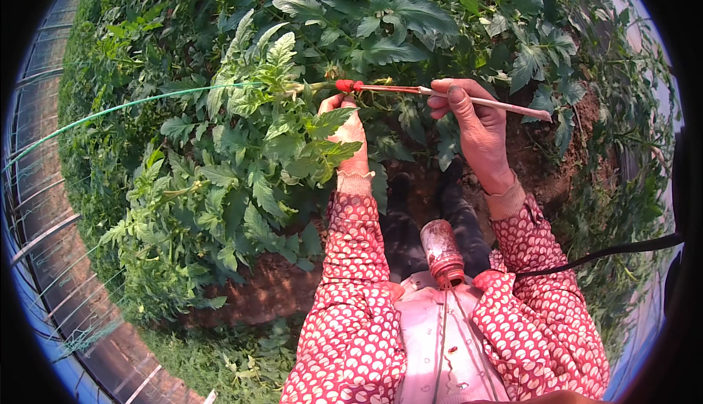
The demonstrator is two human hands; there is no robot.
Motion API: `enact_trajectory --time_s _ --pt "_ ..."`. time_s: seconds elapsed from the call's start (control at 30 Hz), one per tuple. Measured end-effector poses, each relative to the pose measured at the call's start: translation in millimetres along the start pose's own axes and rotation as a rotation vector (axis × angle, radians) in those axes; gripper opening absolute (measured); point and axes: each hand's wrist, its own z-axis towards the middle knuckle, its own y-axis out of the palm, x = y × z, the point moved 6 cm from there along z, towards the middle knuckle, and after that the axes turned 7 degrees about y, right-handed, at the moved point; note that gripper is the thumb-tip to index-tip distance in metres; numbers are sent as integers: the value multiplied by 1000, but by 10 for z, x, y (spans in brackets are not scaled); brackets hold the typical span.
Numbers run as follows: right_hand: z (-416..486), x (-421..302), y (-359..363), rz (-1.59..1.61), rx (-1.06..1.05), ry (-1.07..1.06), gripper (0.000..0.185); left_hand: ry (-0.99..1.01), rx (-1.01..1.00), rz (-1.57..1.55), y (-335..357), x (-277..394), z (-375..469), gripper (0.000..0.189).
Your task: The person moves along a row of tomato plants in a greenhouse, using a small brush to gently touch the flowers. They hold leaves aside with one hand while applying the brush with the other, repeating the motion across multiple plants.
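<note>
My right hand (475, 124) holds a thin pale stick brush (486, 102) between thumb and fingers. Its red-stained shaft runs left to a bright red tip (349, 85), which meets small flowers or buds on a tomato plant (307, 88). Just below the tip, my left hand (349, 129) has its fingertips raised against the flower cluster; leaves partly cover the hand, and its exact hold is hard to see. A jar (442, 250) stained with red hangs from cords at my chest, its mouth towards me.
Dense tomato foliage (373, 19) surrounds both hands. A green twine (137, 99) stretches from the left into the plant top. Bare soil (263, 288) lies between rows. A black cable (604, 253) crosses near my right arm. Several more green strings hang at the far left.
</note>
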Motion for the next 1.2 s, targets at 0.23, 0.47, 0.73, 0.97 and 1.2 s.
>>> enact_trajectory --time_s 0.23,0.47,0.73,0.97,1.2 --pt "-380 -309 -605 117 103 -51 28 -41 -7 -184 -56 -53 -164 22" --pt "-958 -427 -1536 117 239 52 32 -94 -207 -62 94 67 -767 26" --pt "-1365 -603 -2581 161 442 14 32 -40 -437 -87 1161 422 -1149 28" --pt "-1579 -675 -3020 148 576 -54 32 57 -406 -266 2038 307 -548 33" --pt "-1575 -742 -3384 155 699 -85 32 -77 -811 -600 3382 -1092 558 44"
